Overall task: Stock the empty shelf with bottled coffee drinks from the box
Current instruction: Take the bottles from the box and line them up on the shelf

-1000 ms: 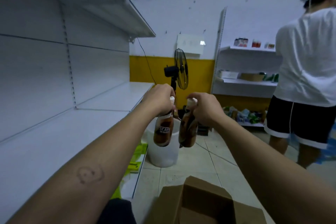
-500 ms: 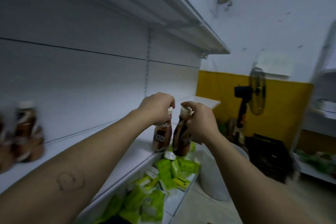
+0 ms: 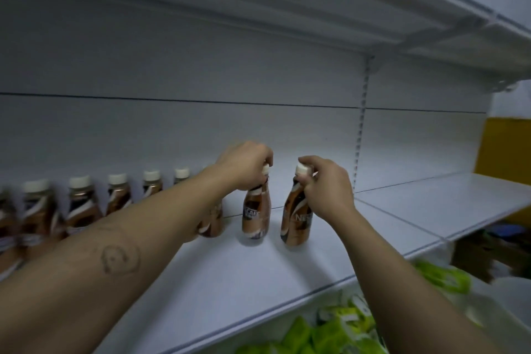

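Risk: right bottle [image 3: 296, 218] looks tilted and may not be seated flat — letting go early could tip it into the left bottle [image 3: 255, 214] just beside it; both stand at the right end of the bottle row [image 3: 86, 204] on the shelf [image 3: 258, 276]; left hand [image 3: 244, 165] grip closed over its cap; right hand [image 3: 327, 184] grip pinched round the neck under its cap.

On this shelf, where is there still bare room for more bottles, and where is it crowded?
Bare: the shelf right of the right hand and its bottle, to the far end; also the front strip before both held bottles. Crowded: the bottle row along the back, left of the left hand.
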Motion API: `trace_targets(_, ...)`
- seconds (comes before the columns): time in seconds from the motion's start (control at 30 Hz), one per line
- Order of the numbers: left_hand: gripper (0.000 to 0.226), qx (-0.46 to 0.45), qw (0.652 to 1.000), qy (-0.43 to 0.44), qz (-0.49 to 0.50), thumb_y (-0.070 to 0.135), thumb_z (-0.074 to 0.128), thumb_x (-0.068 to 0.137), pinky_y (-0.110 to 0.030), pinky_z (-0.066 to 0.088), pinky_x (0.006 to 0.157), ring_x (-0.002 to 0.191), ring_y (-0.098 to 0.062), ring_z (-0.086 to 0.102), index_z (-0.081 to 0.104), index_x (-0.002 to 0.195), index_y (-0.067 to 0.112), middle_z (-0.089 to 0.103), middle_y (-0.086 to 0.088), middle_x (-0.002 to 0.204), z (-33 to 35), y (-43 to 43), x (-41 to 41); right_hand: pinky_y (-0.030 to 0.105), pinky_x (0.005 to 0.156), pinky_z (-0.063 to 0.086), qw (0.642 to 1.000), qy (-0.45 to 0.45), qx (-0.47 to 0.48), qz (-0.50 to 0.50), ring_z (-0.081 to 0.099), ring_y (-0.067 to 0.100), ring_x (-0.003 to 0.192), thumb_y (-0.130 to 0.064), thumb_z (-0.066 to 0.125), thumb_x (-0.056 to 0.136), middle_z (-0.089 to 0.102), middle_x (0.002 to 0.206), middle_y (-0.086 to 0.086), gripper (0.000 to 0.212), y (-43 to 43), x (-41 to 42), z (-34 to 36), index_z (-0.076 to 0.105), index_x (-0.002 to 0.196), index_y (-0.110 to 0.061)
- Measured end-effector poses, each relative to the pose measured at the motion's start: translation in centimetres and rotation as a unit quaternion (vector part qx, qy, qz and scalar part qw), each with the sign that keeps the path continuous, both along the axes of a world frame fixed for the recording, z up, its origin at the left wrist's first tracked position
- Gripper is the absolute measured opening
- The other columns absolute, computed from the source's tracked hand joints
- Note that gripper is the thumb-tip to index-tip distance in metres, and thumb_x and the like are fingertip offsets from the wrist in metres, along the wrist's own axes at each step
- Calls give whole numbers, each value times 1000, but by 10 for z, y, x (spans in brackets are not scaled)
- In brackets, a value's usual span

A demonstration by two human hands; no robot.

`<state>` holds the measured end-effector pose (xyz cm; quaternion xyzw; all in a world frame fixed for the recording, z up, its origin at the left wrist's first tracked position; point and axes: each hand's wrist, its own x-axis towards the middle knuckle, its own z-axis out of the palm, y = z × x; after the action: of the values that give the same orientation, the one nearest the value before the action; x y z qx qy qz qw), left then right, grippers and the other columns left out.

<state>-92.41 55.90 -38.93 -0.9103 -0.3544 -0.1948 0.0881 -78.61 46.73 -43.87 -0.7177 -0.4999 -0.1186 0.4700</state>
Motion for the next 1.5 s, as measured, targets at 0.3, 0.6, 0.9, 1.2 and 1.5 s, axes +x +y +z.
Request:
trace_targets(0.3,30,121,986,109,26,23,62,88,-38,34,92,108,-22,50,60,117,23,64,-1,107,-13,55,-17,37,83,51,999,13,-23,22,57,22,104,-9,55,90,63,115,2,40,74,-23,-23,62,125,-26)
trace_targets(0.6,25,148,984,94,38,19,58,90,-37,33,90,103,-26,49,68,112,25,64,-6,100,-25,94,-14,35,83,43,999,-24,-31,-2,50,24,112,-13,54,90,62,118,4,39,134,-24,-36,59,127,-26)
trace_targets(0.9,29,154,983,96,40,29,56,93,-36,30,88,105,-25,47,65,120,33,64,-4,103,-27,111,-14,28,75,38,1000,-10,16,-10,56,24,106,-11,52,93,64,113,3,36,167,-13,-47,63,123,-27)
trace_targets(1.2,18,142,988,62,26,21,55,89,-39,26,105,104,-24,52,65,103,27,63,0,91,-37,111,-17,27,79,38,998,-1,48,33,55,23,109,-20,45,100,61,120,4,35,174,-11,-64,56,132,-28)
trace_targets(1.5,55,115,991,57,35,34,62,84,-51,12,115,122,-24,47,48,135,21,57,-5,130,-52,104,-17,48,100,44,978,177,-68,92,48,30,128,-41,68,84,49,141,10,89,150,-14,-90,14,153,-27)
